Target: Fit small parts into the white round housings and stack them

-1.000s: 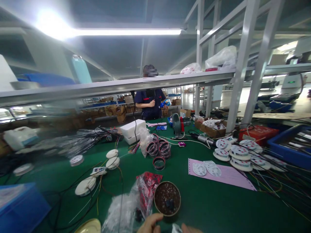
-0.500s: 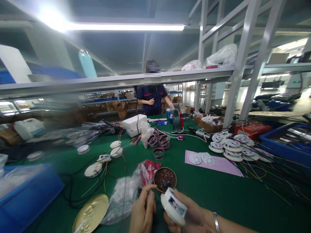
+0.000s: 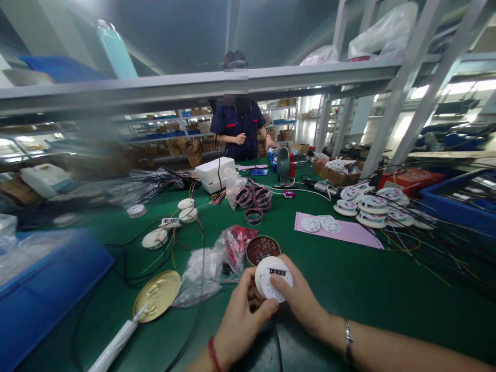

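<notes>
Between both hands is a white round plastic housing (image 3: 274, 293), its flat face with a dark rectangular window turned up toward me. My left hand (image 3: 244, 318) grips its left and lower edge with fingers and thumb. My right hand (image 3: 304, 297) holds the opposite side, thumb pressed on the face. Just behind the housing stands a round tin (image 3: 253, 249) of small brown pieces, partly covered by it. Beside the tin lie a red plastic packet (image 3: 240, 237) and a clear plastic bag (image 3: 199, 276). A dark cable passes below the hands.
At left are a gold lid (image 3: 165, 289), a white-handled tool (image 3: 116, 345) resting on it, and a blue bin (image 3: 46, 305). Wired white discs (image 3: 155, 238) lie beyond. Stacked housings (image 3: 372, 219) and a pink sheet (image 3: 349, 232) are right. Across the table stands a person (image 3: 238, 126).
The housing has turned so its flat face points up at me. My left hand has come over and taken hold of it too. The camera view has tilted downward.
</notes>
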{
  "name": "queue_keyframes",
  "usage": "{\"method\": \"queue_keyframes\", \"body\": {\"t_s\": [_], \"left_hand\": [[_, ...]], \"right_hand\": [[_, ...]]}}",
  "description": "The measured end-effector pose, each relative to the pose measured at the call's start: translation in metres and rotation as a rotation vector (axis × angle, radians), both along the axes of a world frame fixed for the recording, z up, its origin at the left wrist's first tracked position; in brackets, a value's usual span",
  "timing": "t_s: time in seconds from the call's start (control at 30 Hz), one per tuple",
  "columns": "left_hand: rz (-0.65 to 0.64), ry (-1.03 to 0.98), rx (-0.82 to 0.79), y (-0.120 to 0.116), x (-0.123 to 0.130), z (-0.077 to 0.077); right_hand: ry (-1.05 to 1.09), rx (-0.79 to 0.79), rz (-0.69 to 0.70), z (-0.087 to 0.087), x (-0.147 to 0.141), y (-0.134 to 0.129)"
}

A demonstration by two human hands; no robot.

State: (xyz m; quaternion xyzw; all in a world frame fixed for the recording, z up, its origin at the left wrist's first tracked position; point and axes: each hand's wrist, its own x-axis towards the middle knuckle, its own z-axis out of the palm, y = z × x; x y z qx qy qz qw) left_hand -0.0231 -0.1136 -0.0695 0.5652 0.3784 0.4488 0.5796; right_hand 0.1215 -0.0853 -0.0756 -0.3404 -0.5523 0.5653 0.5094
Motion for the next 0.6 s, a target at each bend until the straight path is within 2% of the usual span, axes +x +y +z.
{"method": "queue_keyframes", "body": {"t_s": [0.13,0.33,0.6], "left_hand": [[0.021,-0.012,-0.022,-0.0038,0.0037,0.0000],[0.090,-0.008,-0.032,-0.0065,0.0042,-0.0025],[0.156,0.125,0.005,-0.0104,0.0025,-0.0021]], "right_hand": [[0.023,-0.033,-0.004,-0.0001,0.0025,-0.0054],[0.150,-0.034,0.176,0.0003,0.0058,-0.0037],[0.142,-0.041,0.165,0.0053,0.0040,-0.0015]]}}
